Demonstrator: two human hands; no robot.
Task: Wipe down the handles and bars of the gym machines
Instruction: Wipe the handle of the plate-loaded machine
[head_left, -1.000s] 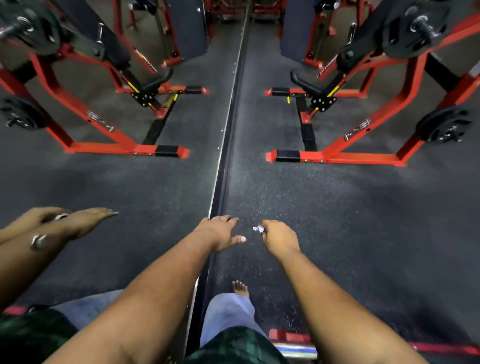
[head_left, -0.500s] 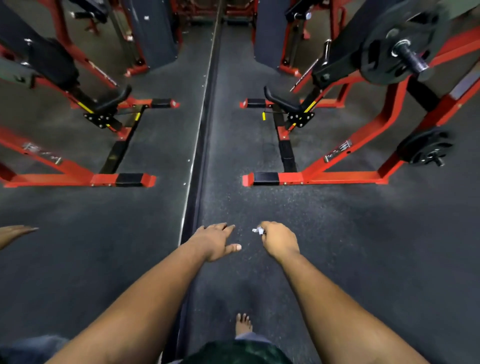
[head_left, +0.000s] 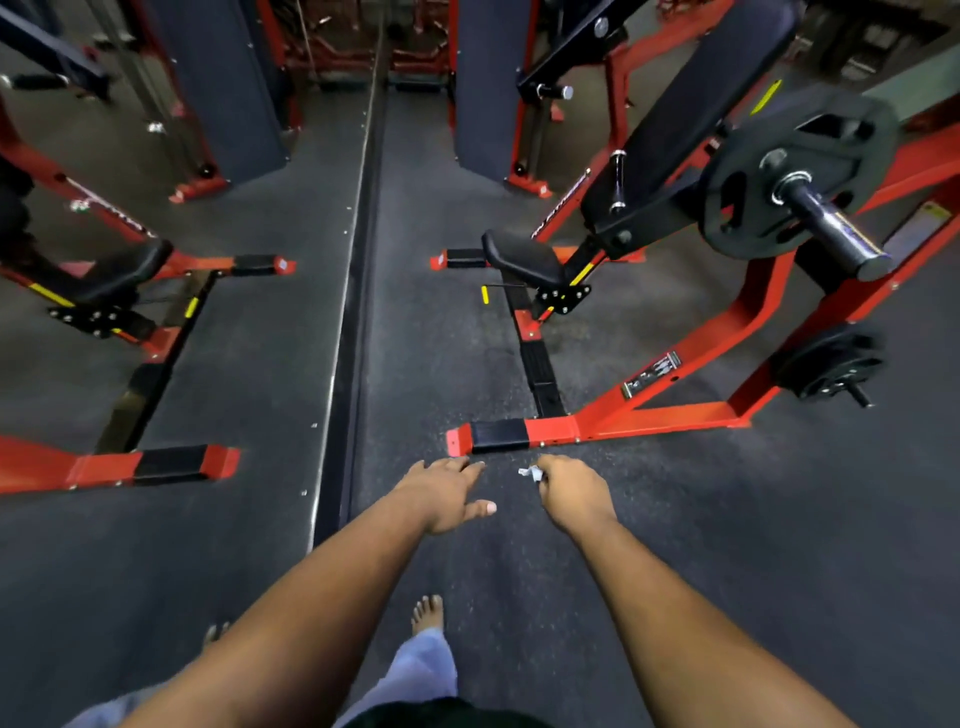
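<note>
A red and black plate-loaded gym machine (head_left: 670, 410) stands ahead on the right, with a black seat (head_left: 519, 260), a padded arm and a steel bar (head_left: 831, 228) carrying a black weight plate (head_left: 748, 171). My left hand (head_left: 447, 493) reaches forward, fingers apart and empty, just short of the machine's red floor foot (head_left: 498, 436). My right hand (head_left: 571, 493) is closed on a small white scrap of wipe (head_left: 530, 473) that pokes out at the thumb.
A wall mirror (head_left: 156, 545) on the left repeats the machine; its metal base track (head_left: 343, 415) runs up the floor. A second plate (head_left: 831, 364) hangs low on the right. Grey upright pads (head_left: 483, 83) stand further back. My bare foot (head_left: 428, 613) is on dark rubber flooring.
I have moved forward and turned right: the machine looks closer and larger, and the reflected arms have left the mirror. Both hands keep their pose, the wipe still held.
</note>
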